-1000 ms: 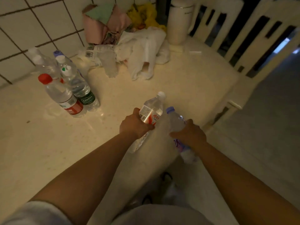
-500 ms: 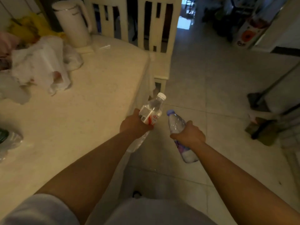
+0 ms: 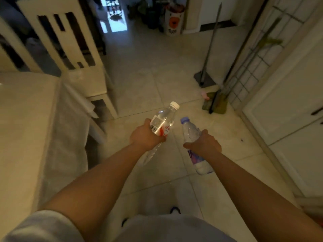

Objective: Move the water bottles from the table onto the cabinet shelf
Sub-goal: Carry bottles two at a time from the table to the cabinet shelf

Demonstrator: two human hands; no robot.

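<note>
Pale floor tiles point(image 3: 153, 88) fill most of the view, and both arms reach out over them. Two water bottles are in view, one in each hand.

The left hand point(image 3: 146, 137) is wrapped around the middle of the white-cap bottle point(image 3: 163, 122). This bottle is clear, with a red and white label. It is tilted. Its cap points up and away to the right, and its bottom end points down and back toward the person, under the hand.

The right hand point(image 3: 204, 145) is wrapped around the middle of the purple-cap bottle point(image 3: 190, 131). This one has a purple label. It is tilted too. Its cap points up and away to the left, and its bottom pokes out below the hand, toward the person. The two caps lean toward each other but do not touch. Both bottles are up in the air above the floor, just past the table.

One table point(image 3: 26, 119) with a light cover sits on the left. One white chair point(image 3: 70, 41) stands behind it. On the right are white cabinet doors point(image 3: 286, 119). A mop point(image 3: 209, 49) and a broom point(image 3: 216, 103) lean near the wall beside them. One bag with a bear face point(image 3: 173, 23) stands far back.
</note>
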